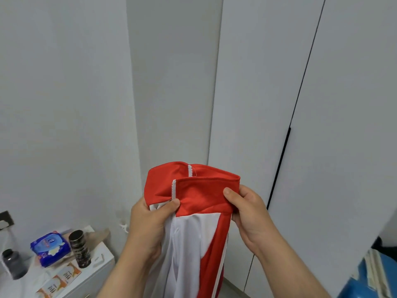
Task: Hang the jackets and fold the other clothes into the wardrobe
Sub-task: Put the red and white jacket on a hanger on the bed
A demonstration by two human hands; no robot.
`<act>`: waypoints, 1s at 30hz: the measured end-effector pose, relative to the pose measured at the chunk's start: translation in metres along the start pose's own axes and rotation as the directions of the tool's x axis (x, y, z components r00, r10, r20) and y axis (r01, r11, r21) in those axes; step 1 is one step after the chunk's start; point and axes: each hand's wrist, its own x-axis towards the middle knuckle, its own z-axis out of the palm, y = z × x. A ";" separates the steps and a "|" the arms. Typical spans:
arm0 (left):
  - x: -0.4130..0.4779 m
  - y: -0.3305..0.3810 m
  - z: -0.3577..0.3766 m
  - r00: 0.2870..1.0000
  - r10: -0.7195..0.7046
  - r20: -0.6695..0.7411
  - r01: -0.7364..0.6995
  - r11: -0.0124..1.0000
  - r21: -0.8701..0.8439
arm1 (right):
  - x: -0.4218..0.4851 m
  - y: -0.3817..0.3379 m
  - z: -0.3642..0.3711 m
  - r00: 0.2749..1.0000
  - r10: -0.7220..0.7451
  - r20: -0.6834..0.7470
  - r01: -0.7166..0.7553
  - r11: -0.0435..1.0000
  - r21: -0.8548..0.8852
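A red and white zip jacket (202,196) hangs in front of me, collar up, its white zipper teeth showing at the collar edge. My left hand (148,224) pinches the collar's left side near the zipper, thumb on the red fabric. My right hand (247,214) grips the collar's right end, thumb on top. The jacket's body drops down between my forearms and out of view. The white wardrobe (322,104) stands straight ahead and to the right, its doors closed, with a dark vertical handle (279,166) at the door gap. No hanger is visible.
A white bedside cabinet (94,272) at lower left carries a blue wipes pack (50,248), a dark patterned cylinder (80,248), a dark jar (14,265) and orange sachets (58,280). A blue object (365,280) with pale cloth lies at lower right. The wall is close.
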 end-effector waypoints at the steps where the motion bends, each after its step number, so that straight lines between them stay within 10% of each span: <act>1: 0.007 -0.011 0.013 1.000 -0.008 0.012 0.008 1.000 0.011 | 0.010 -0.001 -0.012 0.999 -0.013 -0.032 0.013 1.000 -0.001; 15: 0.127 -0.120 0.160 0.978 -0.174 0.114 0.161 0.981 0.110 | 0.190 -0.024 -0.187 0.902 -0.024 -0.430 0.021 1.000 -0.012; 30: 0.222 -0.162 0.233 0.939 -0.201 0.278 0.176 0.978 0.112 | 0.312 -0.033 -0.238 0.891 -0.132 -0.435 -0.149 0.821 -0.552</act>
